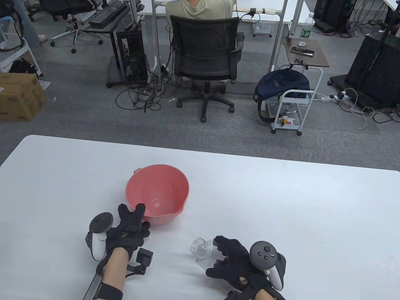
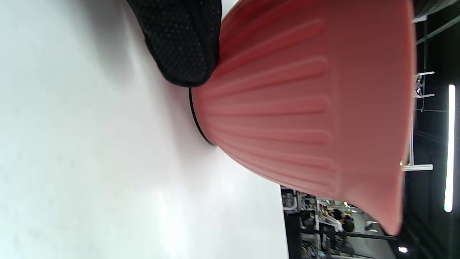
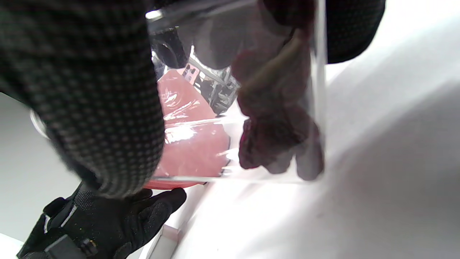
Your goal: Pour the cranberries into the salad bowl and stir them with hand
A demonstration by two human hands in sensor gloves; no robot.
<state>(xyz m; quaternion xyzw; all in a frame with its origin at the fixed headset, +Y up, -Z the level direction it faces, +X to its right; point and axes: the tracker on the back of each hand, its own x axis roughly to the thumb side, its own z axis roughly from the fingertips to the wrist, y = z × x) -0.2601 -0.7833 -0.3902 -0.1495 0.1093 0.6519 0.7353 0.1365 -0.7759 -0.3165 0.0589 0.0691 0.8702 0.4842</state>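
Gripping the light, slick clear jar of cranberries around its body, your right hand sits at five o'clock from the pink salad bowl, which your left hand steadies with straight fingers.

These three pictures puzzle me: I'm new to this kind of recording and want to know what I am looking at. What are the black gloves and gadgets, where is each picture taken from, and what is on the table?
No machine here: a person works in black sensor gloves, with a tracker strapped to the back of each hand. The big picture looks down on the white table; the hands enter from its bottom edge. The other two come from small cameras on the wrists, so they look tilted and very close.

On the table stands a pink salad bowl. The left hand rests against the bowl's near side, fingers straight. The left wrist view shows one fingertip touching the bowl's ribbed wall near its base.

The right hand has its grip on a clear jar, tipped with its mouth towards the bowl. In the right wrist view, dark red cranberries show through the jar.
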